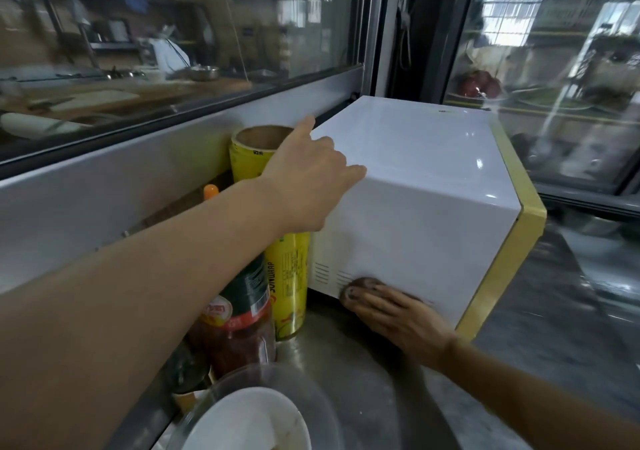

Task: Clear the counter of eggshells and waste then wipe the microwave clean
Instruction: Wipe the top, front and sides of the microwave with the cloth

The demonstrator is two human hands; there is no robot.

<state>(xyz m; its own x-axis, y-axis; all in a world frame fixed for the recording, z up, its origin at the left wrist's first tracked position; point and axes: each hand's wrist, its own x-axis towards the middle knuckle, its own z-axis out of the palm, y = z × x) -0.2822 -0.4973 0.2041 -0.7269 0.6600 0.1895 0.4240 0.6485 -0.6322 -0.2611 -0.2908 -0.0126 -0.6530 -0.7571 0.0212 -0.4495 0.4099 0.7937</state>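
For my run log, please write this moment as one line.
step: wiping microwave side | right hand: presses dark cloth low on side panel | left hand: steadies top edge | counter: bottles, bowl beside

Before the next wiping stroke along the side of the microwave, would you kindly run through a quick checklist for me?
1. Left hand braces the microwave at its top edge: ok.
2. Right hand presses a dark cloth against the lower side panel: ok.
3. Cloth covers the side vents: not ok, they lie beside it.
4. Yellow wrap roll clear of the panel: not ok, it stands close by.
5. Panel free of dirt: cannot tell.
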